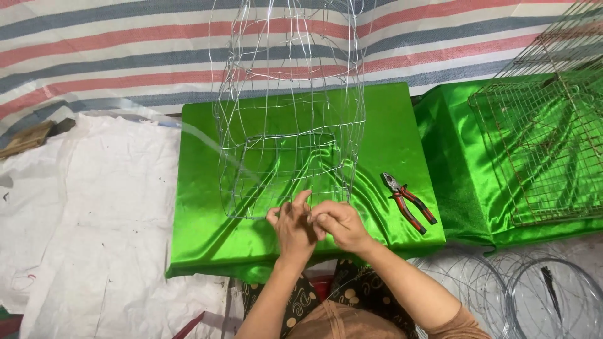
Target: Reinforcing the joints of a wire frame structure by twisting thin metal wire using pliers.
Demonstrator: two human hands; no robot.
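A tall cage of thin silver wire (289,113) stands upright on a low table draped in shiny green cloth (389,119). Both my hands meet at the cage's near bottom edge. My left hand (290,227) pinches a wire of the lower rim with its fingers up. My right hand (338,224) is closed over the same spot, touching the left hand. The wire between the fingers is too thin to make out clearly.
Red-and-black pliers (408,201) lie on the green cloth right of my hands. A rusty mesh cage (546,144) sits on a second green table at right. Coils of wire (534,295) lie on the floor bottom right. White sacking (94,207) covers the floor at left.
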